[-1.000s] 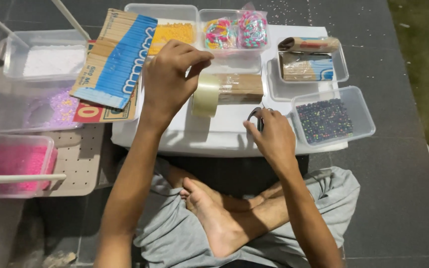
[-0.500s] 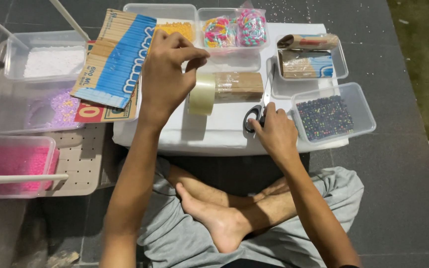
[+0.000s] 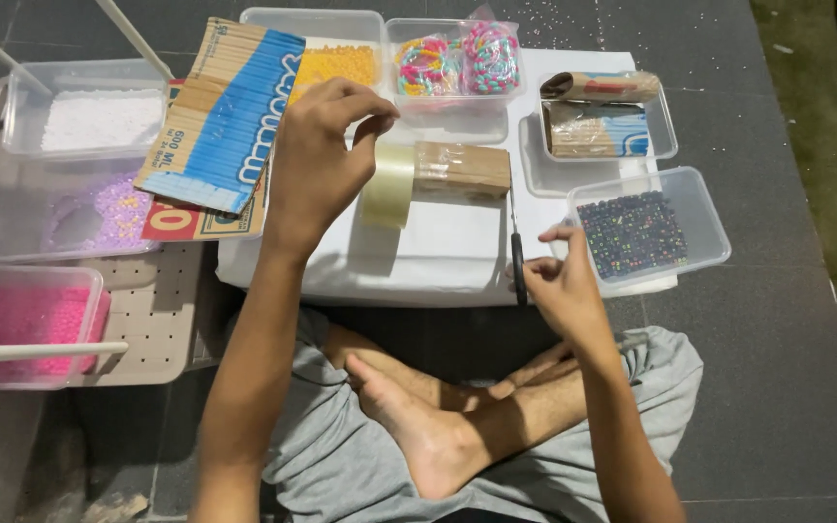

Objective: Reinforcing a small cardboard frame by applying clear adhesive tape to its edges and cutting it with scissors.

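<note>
My left hand hovers over the white low table, thumb and forefinger pinched just above a clear tape roll; it seems to hold the tape's free end. The roll stands on edge against a brown tape-wrapped cardboard block. At the table's front edge my right hand grips black-handled scissors, whose blades point away from me toward the block. My crossed legs and bare foot lie below the table.
Clear tubs ring the table: white beads, purple beads, pink beads, orange beads, coloured bands, dark beads, brown packets. A blue-and-tan cardboard sheet and a pegboard lie left.
My right hand has closed on the scissors and turned them so the blades point forward. My left hand lifted slightly off the tape roll, with its fingers now pinched above it.
</note>
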